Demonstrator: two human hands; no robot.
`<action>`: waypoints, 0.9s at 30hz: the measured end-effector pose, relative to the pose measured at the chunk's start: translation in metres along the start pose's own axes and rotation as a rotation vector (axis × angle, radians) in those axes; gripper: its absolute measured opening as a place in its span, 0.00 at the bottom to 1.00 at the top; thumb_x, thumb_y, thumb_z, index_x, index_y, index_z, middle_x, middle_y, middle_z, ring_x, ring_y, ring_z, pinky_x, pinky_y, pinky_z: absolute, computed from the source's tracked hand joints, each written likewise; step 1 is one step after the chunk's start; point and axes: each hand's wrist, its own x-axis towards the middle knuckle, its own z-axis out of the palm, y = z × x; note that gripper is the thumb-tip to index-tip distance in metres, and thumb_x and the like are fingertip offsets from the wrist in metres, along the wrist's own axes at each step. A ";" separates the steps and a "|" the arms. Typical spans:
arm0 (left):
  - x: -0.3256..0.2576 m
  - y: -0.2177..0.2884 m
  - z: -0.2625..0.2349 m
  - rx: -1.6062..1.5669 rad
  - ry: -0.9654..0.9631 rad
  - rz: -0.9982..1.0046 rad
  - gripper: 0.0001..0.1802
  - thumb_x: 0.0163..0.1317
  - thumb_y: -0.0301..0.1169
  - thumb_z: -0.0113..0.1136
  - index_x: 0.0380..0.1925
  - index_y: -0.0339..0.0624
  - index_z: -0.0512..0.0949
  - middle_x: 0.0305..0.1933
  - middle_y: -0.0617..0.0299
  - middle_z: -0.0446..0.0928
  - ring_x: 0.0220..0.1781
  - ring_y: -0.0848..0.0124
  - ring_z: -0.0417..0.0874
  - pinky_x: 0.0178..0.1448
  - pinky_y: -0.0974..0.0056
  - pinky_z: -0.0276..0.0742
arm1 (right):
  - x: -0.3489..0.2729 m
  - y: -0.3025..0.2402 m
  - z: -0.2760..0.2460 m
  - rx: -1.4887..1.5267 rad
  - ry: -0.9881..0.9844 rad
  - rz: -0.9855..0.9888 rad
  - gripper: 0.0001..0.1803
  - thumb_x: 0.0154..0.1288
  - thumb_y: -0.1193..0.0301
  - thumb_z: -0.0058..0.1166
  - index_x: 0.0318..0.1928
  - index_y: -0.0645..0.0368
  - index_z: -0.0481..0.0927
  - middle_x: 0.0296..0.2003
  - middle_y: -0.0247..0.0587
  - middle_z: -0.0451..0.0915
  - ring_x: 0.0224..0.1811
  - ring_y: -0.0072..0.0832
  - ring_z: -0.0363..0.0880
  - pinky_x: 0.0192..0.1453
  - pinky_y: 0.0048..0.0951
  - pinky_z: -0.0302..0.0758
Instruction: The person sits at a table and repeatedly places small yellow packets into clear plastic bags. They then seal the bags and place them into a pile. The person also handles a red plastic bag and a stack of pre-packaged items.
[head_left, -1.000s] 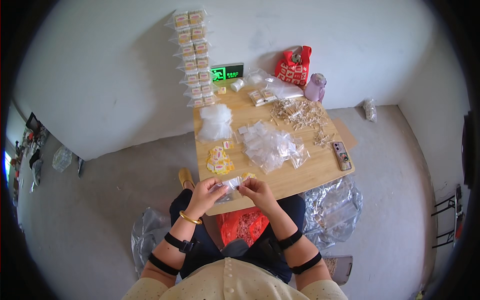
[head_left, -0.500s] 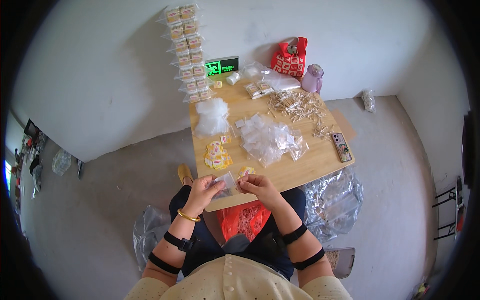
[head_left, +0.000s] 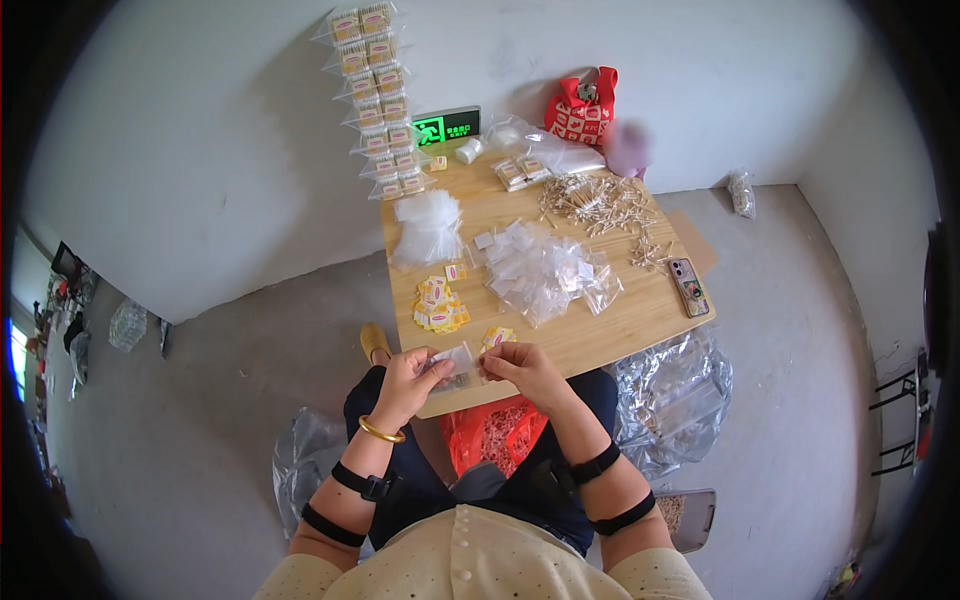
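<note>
Our right hand (head_left: pixel 526 372) has moved slightly off the clear bag (head_left: pixel 458 359) our left hand (head_left: pixel 404 386) grips; we cannot tell whether the right pinches anything. A red bag (head_left: pixel 462 436) below them holds small pieces.

On the bench (head_left: pixel 620 325): two card piles (head_left: pixel 440 308) (head_left: pixel 497 338), one phone (head_left: pixel 688 290) by the right edge, one red bag (head_left: pixel 580 122), one purple jug (head_left: pixel 629 155).

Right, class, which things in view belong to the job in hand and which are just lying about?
Apparently for the job:
- clear bag in the left hand
- yellow cards
- cotton swabs
- pile of clear bags

Seemingly lying about:
- smartphone
- red tote bag
- running-figure sign
</note>
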 end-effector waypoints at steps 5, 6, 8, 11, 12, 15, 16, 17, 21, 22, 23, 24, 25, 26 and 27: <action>-0.002 0.002 0.000 0.008 -0.011 0.001 0.10 0.64 0.29 0.61 0.37 0.31 0.79 0.32 0.66 0.80 0.34 0.81 0.79 0.40 0.74 0.75 | 0.002 0.001 0.000 -0.058 -0.010 -0.032 0.10 0.68 0.71 0.54 0.41 0.68 0.80 0.34 0.35 0.81 0.38 0.19 0.78 0.46 0.22 0.74; -0.002 0.002 -0.001 0.016 -0.016 0.000 0.10 0.64 0.29 0.61 0.37 0.31 0.79 0.32 0.66 0.80 0.34 0.81 0.79 0.40 0.74 0.75 | 0.002 0.001 0.001 -0.108 0.018 -0.060 0.10 0.67 0.71 0.55 0.40 0.68 0.80 0.33 0.35 0.81 0.36 0.18 0.77 0.44 0.22 0.74; -0.003 0.006 0.002 -0.011 -0.013 0.001 0.09 0.63 0.30 0.62 0.36 0.33 0.79 0.31 0.66 0.80 0.33 0.81 0.79 0.39 0.74 0.75 | 0.002 0.000 0.004 -0.209 0.075 -0.117 0.09 0.65 0.72 0.56 0.38 0.68 0.81 0.30 0.34 0.81 0.33 0.17 0.76 0.40 0.22 0.73; -0.003 0.008 0.002 -0.028 -0.032 0.001 0.10 0.64 0.30 0.61 0.37 0.31 0.79 0.33 0.65 0.80 0.34 0.81 0.80 0.40 0.75 0.75 | 0.003 0.002 0.005 -0.305 0.145 -0.126 0.07 0.63 0.74 0.57 0.37 0.66 0.80 0.30 0.34 0.80 0.32 0.16 0.76 0.39 0.21 0.72; -0.003 0.008 0.002 -0.030 -0.040 0.001 0.10 0.64 0.29 0.61 0.38 0.30 0.79 0.34 0.65 0.81 0.35 0.81 0.80 0.41 0.75 0.76 | 0.003 0.002 0.006 -0.241 0.126 -0.137 0.06 0.62 0.75 0.57 0.38 0.66 0.79 0.30 0.33 0.80 0.32 0.16 0.76 0.39 0.20 0.72; -0.002 0.005 0.001 -0.056 -0.014 0.010 0.10 0.64 0.28 0.61 0.38 0.30 0.79 0.34 0.65 0.81 0.35 0.81 0.80 0.41 0.75 0.76 | 0.001 -0.001 0.008 -0.126 0.082 -0.164 0.05 0.61 0.78 0.57 0.38 0.64 0.77 0.29 0.32 0.79 0.33 0.16 0.76 0.39 0.20 0.72; -0.002 0.004 0.001 -0.055 -0.009 0.016 0.10 0.64 0.28 0.61 0.38 0.30 0.79 0.34 0.65 0.80 0.35 0.81 0.80 0.41 0.75 0.75 | -0.001 -0.004 0.009 -0.137 0.076 -0.169 0.05 0.61 0.79 0.57 0.38 0.64 0.77 0.29 0.31 0.79 0.33 0.16 0.76 0.39 0.20 0.72; -0.002 0.003 0.001 -0.053 -0.006 0.022 0.10 0.64 0.28 0.61 0.38 0.30 0.79 0.33 0.65 0.80 0.35 0.81 0.79 0.40 0.75 0.75 | -0.002 -0.006 0.009 -0.148 0.070 -0.175 0.05 0.61 0.79 0.57 0.38 0.64 0.76 0.29 0.31 0.79 0.33 0.16 0.76 0.40 0.19 0.73; -0.001 -0.001 0.001 0.031 0.023 0.048 0.09 0.63 0.29 0.62 0.36 0.31 0.79 0.32 0.66 0.80 0.33 0.82 0.79 0.40 0.74 0.76 | -0.001 -0.003 0.008 -0.199 0.048 -0.181 0.05 0.62 0.78 0.57 0.39 0.65 0.78 0.31 0.32 0.80 0.34 0.16 0.77 0.41 0.20 0.74; -0.001 -0.002 0.001 0.035 0.029 0.051 0.09 0.63 0.29 0.62 0.36 0.31 0.79 0.32 0.66 0.80 0.33 0.82 0.79 0.40 0.74 0.76 | -0.002 -0.004 0.009 -0.220 0.056 -0.166 0.05 0.62 0.78 0.57 0.39 0.66 0.79 0.31 0.33 0.80 0.35 0.17 0.77 0.42 0.20 0.74; -0.001 -0.003 0.001 0.039 0.033 0.053 0.09 0.63 0.29 0.62 0.36 0.31 0.79 0.32 0.66 0.80 0.33 0.82 0.79 0.40 0.74 0.76 | -0.003 -0.006 0.010 -0.241 0.066 -0.150 0.06 0.62 0.78 0.58 0.39 0.66 0.79 0.31 0.33 0.80 0.35 0.17 0.77 0.42 0.21 0.74; -0.001 -0.003 0.001 0.042 0.038 0.055 0.10 0.63 0.29 0.62 0.36 0.31 0.79 0.32 0.66 0.80 0.33 0.82 0.79 0.40 0.74 0.76 | -0.003 -0.005 0.010 -0.225 0.065 -0.134 0.06 0.62 0.78 0.58 0.39 0.66 0.80 0.31 0.33 0.81 0.35 0.17 0.77 0.42 0.21 0.74; -0.001 -0.003 0.000 0.068 0.039 0.054 0.10 0.63 0.29 0.61 0.36 0.31 0.79 0.32 0.67 0.80 0.33 0.82 0.79 0.40 0.74 0.76 | -0.002 -0.004 0.011 -0.210 0.063 -0.118 0.06 0.62 0.77 0.58 0.39 0.66 0.80 0.31 0.33 0.81 0.35 0.17 0.77 0.42 0.21 0.74; -0.001 -0.002 0.000 0.092 0.040 0.052 0.09 0.63 0.29 0.61 0.35 0.31 0.79 0.32 0.67 0.80 0.34 0.82 0.79 0.40 0.74 0.76 | -0.002 -0.003 0.011 -0.194 0.063 -0.101 0.07 0.62 0.77 0.59 0.39 0.67 0.80 0.31 0.33 0.81 0.35 0.17 0.77 0.43 0.21 0.74; -0.001 -0.001 0.000 0.117 0.041 0.050 0.09 0.64 0.29 0.61 0.35 0.31 0.79 0.31 0.67 0.80 0.34 0.82 0.79 0.40 0.74 0.76 | -0.001 -0.002 0.011 -0.210 0.072 -0.091 0.07 0.61 0.76 0.59 0.38 0.66 0.80 0.30 0.33 0.81 0.35 0.17 0.77 0.42 0.21 0.74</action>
